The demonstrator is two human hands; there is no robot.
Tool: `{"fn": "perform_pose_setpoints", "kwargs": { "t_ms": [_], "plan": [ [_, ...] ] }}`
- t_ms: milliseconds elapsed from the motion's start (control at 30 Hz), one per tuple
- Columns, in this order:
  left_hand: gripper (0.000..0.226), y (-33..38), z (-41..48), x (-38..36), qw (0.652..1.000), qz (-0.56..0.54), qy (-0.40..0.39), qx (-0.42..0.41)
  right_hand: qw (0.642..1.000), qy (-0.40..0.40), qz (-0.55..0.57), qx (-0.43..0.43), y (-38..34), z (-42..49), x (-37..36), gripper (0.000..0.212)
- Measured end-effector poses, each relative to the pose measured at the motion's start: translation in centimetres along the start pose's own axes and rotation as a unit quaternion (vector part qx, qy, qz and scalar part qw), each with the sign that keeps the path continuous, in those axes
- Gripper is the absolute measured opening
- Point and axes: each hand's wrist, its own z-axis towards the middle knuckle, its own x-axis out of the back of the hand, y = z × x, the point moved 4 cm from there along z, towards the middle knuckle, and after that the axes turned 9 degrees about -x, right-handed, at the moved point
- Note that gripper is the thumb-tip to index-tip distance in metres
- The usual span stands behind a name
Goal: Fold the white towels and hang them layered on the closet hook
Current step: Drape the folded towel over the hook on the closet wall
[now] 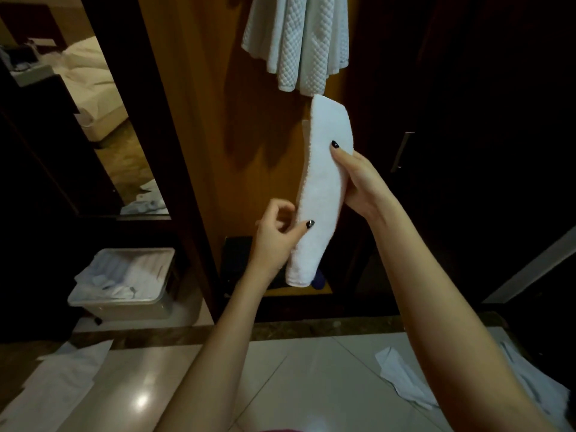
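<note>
The right hand (355,179) grips the folded white towel (324,188) near its top; the left hand (277,232) pinches its lower edge; it sits just under the hanging towels (296,42); soft, light, floppy, so hold both ends.

A folded towel (324,188) stands upright between the left hand (274,232) and right hand (358,182), below the hanging towels (296,42).

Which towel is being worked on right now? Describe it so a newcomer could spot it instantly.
Find the orange wooden closet panel mid-view; hanging towels drape at its top. Just below them, the folded towel is held nearly upright between the left hand and right hand. Unlike the diamond-textured hanging ones, it is a smooth, narrow strip.
</note>
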Motion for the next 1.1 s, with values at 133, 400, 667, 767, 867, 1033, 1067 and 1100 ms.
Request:
{"fn": "perform_pose_setpoints", "kwargs": {
  "t_ms": [133, 400, 667, 767, 867, 1033, 1067, 1100],
  "plan": [
    [0.024, -2.5, -2.8, -0.6, 0.998, 0.061, -0.024, 0.01, 1.0, 0.014, 0.011, -0.016, 1.8, 0.4, 0.9, 0.02],
    [0.01, -5.2, -3.6, -0.6, 0.991, 0.105, -0.075, 0.046, 0.996, 0.076, 0.043, -0.007, 3.0, 1.4, 2.3, 0.019],
    [0.022, -5.2, -3.2, -0.3, 0.991, 0.086, -0.082, 0.064, 0.987, 0.098, 0.127, -0.014, 3.4, 1.8, 3.3, 0.025],
    [0.013, -4.9, -2.7, -0.2, 0.991, 0.093, -0.083, 0.056, 0.983, 0.111, 0.143, -0.009, 3.4, 2.1, 3.3, 0.025],
    [0.014, -4.5, -1.9, 0.1, 0.993, 0.074, -0.07, 0.058, 0.975, 0.123, 0.184, -0.022, 3.6, 2.3, 3.5, 0.023],
    [0.014, -4.4, -0.9, 0.6, 0.993, 0.079, -0.083, 0.041, 0.974, 0.12, 0.189, -0.021, 3.4, 2.8, 3.5, 0.024],
    [0.014, -4.4, -0.8, 0.7, 0.993, 0.086, -0.077, 0.036, 0.975, 0.119, 0.186, -0.017, 3.2, 2.9, 3.5, 0.025],
    [0.013, -4.5, -0.6, 0.9, 0.992, 0.096, -0.07, 0.03, 0.977, 0.117, 0.178, -0.012, 3.0, 3.0, 3.5, 0.026]
  ]
}}
